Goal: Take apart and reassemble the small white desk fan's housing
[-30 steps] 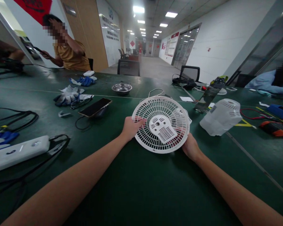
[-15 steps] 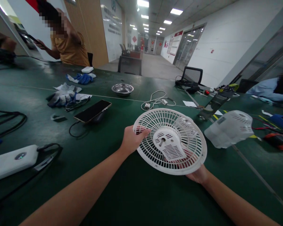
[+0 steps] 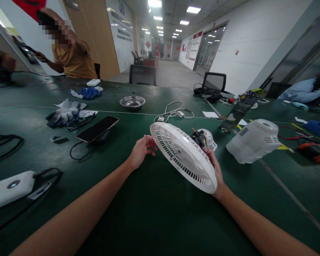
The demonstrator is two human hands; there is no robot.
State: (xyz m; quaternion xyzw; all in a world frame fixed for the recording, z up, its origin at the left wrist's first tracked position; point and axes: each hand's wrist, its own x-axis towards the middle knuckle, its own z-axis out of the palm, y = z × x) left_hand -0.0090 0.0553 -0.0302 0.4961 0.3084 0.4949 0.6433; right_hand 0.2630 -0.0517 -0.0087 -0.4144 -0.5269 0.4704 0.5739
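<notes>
A round white fan grille (image 3: pixel 173 142) is held tilted over the green table, its rim nearly edge-on to the right. A thin metal shaft (image 3: pixel 175 155) sticks out of its middle. Behind the grille sits a dark motor (image 3: pixel 200 139) with wires and a slotted white cover (image 3: pixel 210 140). My right hand (image 3: pixel 216 169) grips the grille from behind at its lower right; some of its fingers are hidden. Beside the left rim, my left hand (image 3: pixel 142 151) is open, fingers loosely curled and apart, holding nothing.
A white plastic housing (image 3: pixel 253 142) stands to the right, near a clear bottle (image 3: pixel 236 115). A steel bowl (image 3: pixel 132 102), white cable (image 3: pixel 173 113), phone (image 3: pixel 98 128), and gloves (image 3: pixel 65 113) lie farther back. A white power strip-like device (image 3: pixel 12 188) is at left. Other people sit across the table.
My left hand has let go of the grille's left rim and moved slightly left. My right hand has turned the grille, so the motor behind it now shows. The view has shifted slightly.
</notes>
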